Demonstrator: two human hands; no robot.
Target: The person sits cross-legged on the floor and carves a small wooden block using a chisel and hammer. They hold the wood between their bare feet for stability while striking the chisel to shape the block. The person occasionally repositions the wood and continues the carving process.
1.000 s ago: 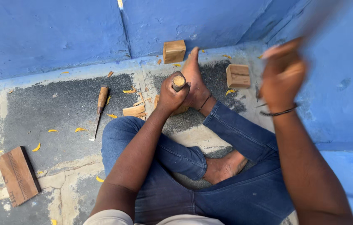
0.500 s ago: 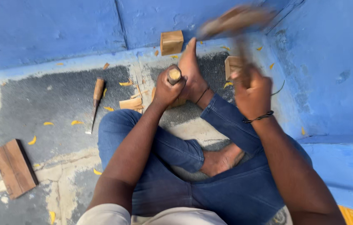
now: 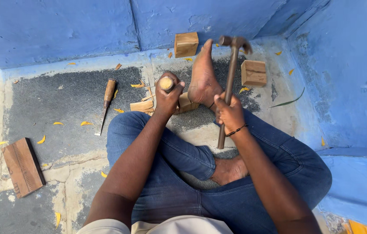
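Gripping a chisel (image 3: 166, 83) upright in our left hand (image 3: 168, 96), we press it onto the wood (image 3: 183, 104) by our foot (image 3: 202, 76); our right hand (image 3: 229, 112) clasps the hammer (image 3: 231, 69), head raised.

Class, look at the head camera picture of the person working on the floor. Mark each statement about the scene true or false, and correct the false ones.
1. The right hand holds a hammer. True.
2. The left hand grips a wooden-handled tool upright. True.
3. A spare chisel lies on the person's lap. False: it lies on the floor to the left.
4. Two wooden blocks sit near the blue wall. True.
5. The person wears shoes. False: the foot is bare.
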